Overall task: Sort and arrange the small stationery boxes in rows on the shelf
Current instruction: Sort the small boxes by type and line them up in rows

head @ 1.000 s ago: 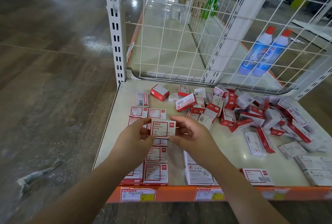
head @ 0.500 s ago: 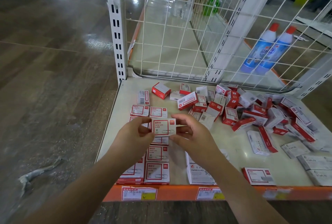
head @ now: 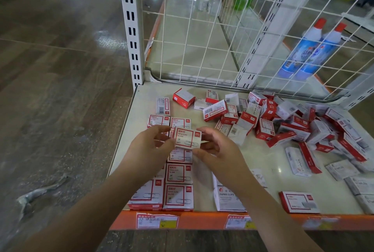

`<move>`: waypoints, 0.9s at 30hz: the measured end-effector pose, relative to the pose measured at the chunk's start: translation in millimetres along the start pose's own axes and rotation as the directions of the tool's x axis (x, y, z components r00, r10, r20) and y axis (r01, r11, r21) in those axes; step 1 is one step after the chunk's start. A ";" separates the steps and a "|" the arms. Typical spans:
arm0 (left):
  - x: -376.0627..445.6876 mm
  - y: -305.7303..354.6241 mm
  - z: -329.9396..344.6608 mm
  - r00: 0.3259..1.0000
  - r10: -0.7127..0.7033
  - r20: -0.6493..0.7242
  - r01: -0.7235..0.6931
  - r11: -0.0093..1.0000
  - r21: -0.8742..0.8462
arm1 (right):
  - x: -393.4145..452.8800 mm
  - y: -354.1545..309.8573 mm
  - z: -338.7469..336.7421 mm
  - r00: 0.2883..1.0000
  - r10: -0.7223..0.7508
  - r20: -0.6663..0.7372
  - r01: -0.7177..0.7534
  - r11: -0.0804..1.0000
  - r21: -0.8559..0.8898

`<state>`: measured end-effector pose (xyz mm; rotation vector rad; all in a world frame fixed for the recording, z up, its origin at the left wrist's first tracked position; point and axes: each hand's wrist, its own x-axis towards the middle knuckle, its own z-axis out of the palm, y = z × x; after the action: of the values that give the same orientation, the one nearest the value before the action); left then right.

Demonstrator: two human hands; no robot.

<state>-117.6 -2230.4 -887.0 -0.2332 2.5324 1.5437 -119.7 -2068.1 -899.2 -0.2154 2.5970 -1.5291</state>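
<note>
Both hands, left and right, pinch one box above the rows near the shelf's left edge.

Left hand & right hand: bare, no gloves. Forearms bare too, no sleeves in view. No rings/watch seen.
</note>
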 end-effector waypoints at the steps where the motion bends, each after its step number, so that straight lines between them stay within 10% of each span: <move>1: 2.0 -1.0 -0.5 1.000 0.005 -0.013 -0.005 1.000 0.006 | 1.7 1.1 0.0 1.000 -0.002 -0.007 0.002 1.000 0.000; 9: 15.5 -11.1 -5.6 0.991 0.076 -0.111 -0.041 0.955 0.293 | 18.8 2.8 -4.5 1.000 0.009 -0.018 -0.011 0.997 -0.076; 27: 21.8 -11.8 -8.3 0.968 0.184 0.171 -0.248 0.800 0.547 | 31.4 3.8 -17.0 0.998 0.039 -0.058 -0.048 0.986 -0.159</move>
<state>-136.8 -2244.1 -898.3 0.2252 2.8565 0.7524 -153.8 -2057.4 -895.3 -0.1315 2.7507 -1.3307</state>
